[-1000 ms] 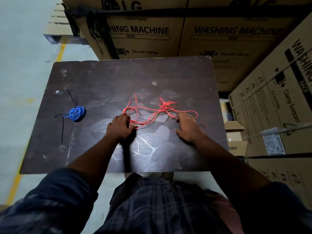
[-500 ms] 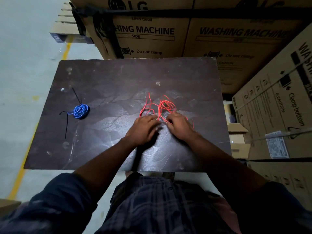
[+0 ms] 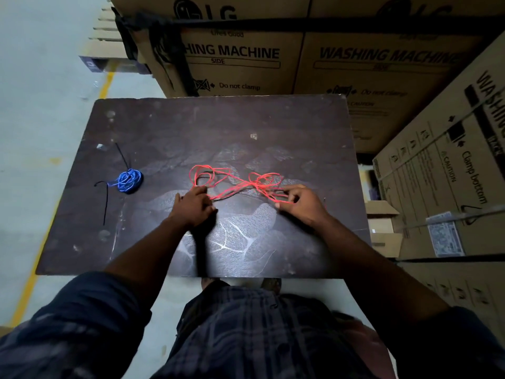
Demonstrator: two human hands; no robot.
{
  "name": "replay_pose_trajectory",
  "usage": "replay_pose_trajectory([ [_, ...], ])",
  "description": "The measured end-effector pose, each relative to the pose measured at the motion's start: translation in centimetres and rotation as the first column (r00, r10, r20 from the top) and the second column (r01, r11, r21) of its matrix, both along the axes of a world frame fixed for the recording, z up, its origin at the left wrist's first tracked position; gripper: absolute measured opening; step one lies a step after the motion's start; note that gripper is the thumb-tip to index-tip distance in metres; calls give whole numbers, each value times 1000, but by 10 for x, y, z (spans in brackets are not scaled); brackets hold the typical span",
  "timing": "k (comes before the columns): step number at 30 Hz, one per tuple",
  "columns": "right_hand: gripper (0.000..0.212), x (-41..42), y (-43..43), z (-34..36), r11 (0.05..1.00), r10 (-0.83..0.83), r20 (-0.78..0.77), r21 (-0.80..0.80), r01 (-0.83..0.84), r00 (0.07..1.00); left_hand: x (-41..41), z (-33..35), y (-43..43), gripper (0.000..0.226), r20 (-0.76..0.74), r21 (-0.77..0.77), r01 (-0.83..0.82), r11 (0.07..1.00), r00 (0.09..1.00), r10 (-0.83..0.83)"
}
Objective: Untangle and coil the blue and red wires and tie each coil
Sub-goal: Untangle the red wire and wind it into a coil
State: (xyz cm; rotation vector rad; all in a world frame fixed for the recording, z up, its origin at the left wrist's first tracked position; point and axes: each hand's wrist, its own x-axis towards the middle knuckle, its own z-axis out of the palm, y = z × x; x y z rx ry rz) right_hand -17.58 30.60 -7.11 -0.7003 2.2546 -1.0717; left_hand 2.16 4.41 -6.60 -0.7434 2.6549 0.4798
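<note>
The person is working on the red wire (image 3: 235,184), which is lying as a loose tangle at the middle of the dark surface (image 3: 246,119), with loops bunching at each end and several strands running between them. The left hand (image 3: 194,205) is curling its fingers over the strands just below the left loops. The right hand (image 3: 299,201) is pinching a few strands at the right-hand cluster. The two hands are sitting apart, with the wire stretching between them.

The blue wire (image 3: 128,181) is resting well off to the left as a small compact coil, with a black tie (image 3: 105,199) trailing from it (whether that tie is actually cinched, the view is too dark to say). So the blue half is looking finished, and untangling the red one is the step in hand. The next move is calling for finding a free end and drawing it out through the loops without tightening the crossing at the centre, ahead of any coiling. Cardboard boxes (image 3: 232,56) are standing behind the surface.
</note>
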Motion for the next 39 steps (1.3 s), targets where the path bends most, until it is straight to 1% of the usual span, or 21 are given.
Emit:
replay_pose_trajectory([
  [2, 35, -2, 2, 5, 996, -89, 70, -19, 90, 994, 2, 2, -7, 31, 44, 11, -27, 1000, 999, 26],
  [4, 36, -1, 2, 6, 994, -104, 78, -16, 106, 992, 1, 5, -7, 30, 8, 33, -49, 998, 999, 49],
  [7, 40, 7, -1, 4, 995, -88, 118, -35, 93, 989, -3, 15, 4, 30, -288, 32, -121, 992, 949, 125],
  [8, 38, 10, -5, 4, 995, -87, 125, -46, 93, 988, -5, 18, 11, 25, -401, -30, -107, 994, 912, 86],
  [10, 32, 15, -15, 6, 991, -109, 116, -71, 117, 987, -14, 28, 30, 15, -526, -205, -50, 978, 848, -67],
  [12, 25, 16, -24, 6, 981, -125, 171, -124, 147, 977, -21, 35, 48, 21, -569, -289, -7, 957, 805, -166],
  [14, 16, 18, -32, 6, 968, -115, 327, -177, 181, 938, -29, 37, 63, 25, -564, -300, 79, 951, 789, -244],
  [15, 12, 19, -36, 6, 963, -97, 387, -196, 185, 917, -34, 37, 70, 28, -556, -248, 152, 957, 786, -270],
  [17, 12, 22, -42, 13, 959, -43, 435, -234, 159, 899, -42, 31, 82, 41, -534, 31, 233, 972, 826, -181],
  [19, 14, 23, -45, 18, 957, 10, 440, -264, 119, 898, -47, 23, 89, 60, -453, 276, 167, 947, 891, -25],
  [21, 12, 24, -48, 20, 957, 53, 411, -281, 71, 910, -51, 20, 91, 59, -366, 523, 6, 853, 905, 218],
  [22, 10, 25, -48, 21, 957, 68, 401, -286, 54, 913, -54, 23, 93, 48, -284, 681, -102, 725, 876, 390],
  [24, 11, 25, -48, 20, 953, 82, 407, -298, 47, 910, -59, 34, 94, 22, -65, 897, -220, 383, 792, 607],
  [25, 12, 26, -48, 19, 952, 78, 422, -301, 58, 903, -61, 39, 93, 17, -31, 917, -228, 327, 777, 628],
  [27, 12, 28, -47, 21, 954, 39, 462, -281, 105, 886, -63, 41, 91, 21, -22, 919, -242, 311, 756, 654],
  [29, 6, 26, -43, 20, 952, -34, 501, -246, 181, 865, -61, 34, 82, 21, 50, 917, -324, 230, 667, 743],
  [31, 12, 19, -38, 16, 933, -130, 514, -227, 281, 848, -58, 28, 72, 21, 91, 904, -393, 166, 558, 825],
  [33, 14, 11, -27, 10, 910, -235, 481, -197, 365, 845, -52, 30, 64, 24, 65, 894, -407, 189, 533, 843],
  [36, 15, 0, -10, 3, 917, -296, 405, -132, 376, 865, -34, 29, 47, 30, 41, 873, -432, 228, 529, 847],
  [37, 16, -3, -5, 0, 924, -299, 378, -114, 364, 876, -26, 25, 39, 29, 12, 846, -454, 278, 538, 843],
  [39, 15, -10, 3, -6, 927, -329, 298, -80, 367, 896, -11, 10, 19, 29, -120, 750, -463, 473, 608, 785],
])
